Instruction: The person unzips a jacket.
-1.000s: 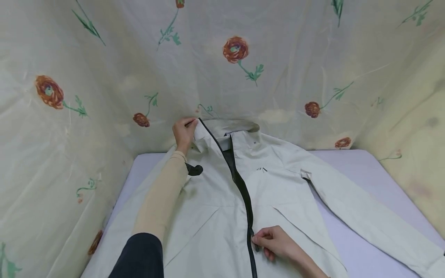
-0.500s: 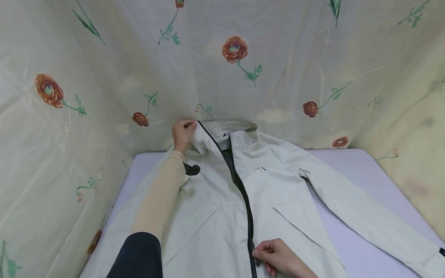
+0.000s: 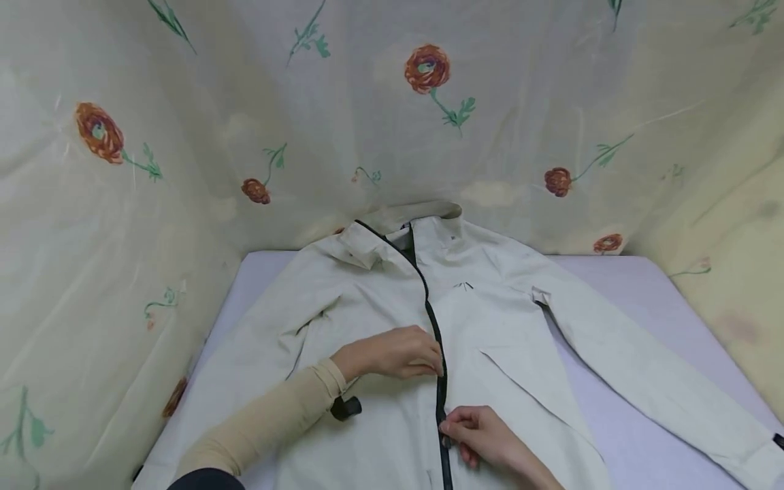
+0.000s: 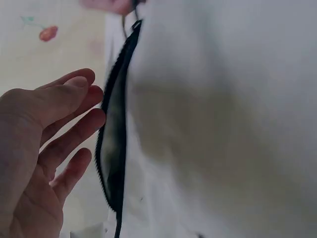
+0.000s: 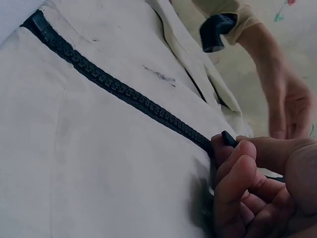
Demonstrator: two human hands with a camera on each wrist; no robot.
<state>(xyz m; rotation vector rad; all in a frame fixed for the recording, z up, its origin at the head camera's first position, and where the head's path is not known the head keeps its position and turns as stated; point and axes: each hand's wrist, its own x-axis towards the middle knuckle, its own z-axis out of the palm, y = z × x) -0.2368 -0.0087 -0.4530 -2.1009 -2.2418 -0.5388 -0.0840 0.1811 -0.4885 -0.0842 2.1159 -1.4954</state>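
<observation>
A white jacket (image 3: 508, 327) lies front up, collar at the far end. Down its front runs a black zipper (image 3: 431, 314). My right hand (image 3: 484, 435) pinches the dark zipper pull (image 5: 229, 139) low on the front. Between this hand and the hem, the zipper teeth (image 5: 124, 91) are joined in the right wrist view. My left hand (image 3: 395, 350) is farther up, its loosely bent fingers (image 4: 79, 126) right at the zipper edge and holding nothing. In the left wrist view the two zipper edges (image 4: 106, 163) stand apart beside them.
Underneath is a pale lilac table (image 3: 603, 286). Its far and side edges meet a cream flowered curtain (image 3: 343, 122). One jacket sleeve (image 3: 649, 381) stretches out to the right. A black strapped device (image 3: 346, 407) sits at my left wrist.
My left hand has let go of the collar corner and come down to the middle of the zipper. The collar corner has dropped. My right hand keeps its pinch low on the zipper.
</observation>
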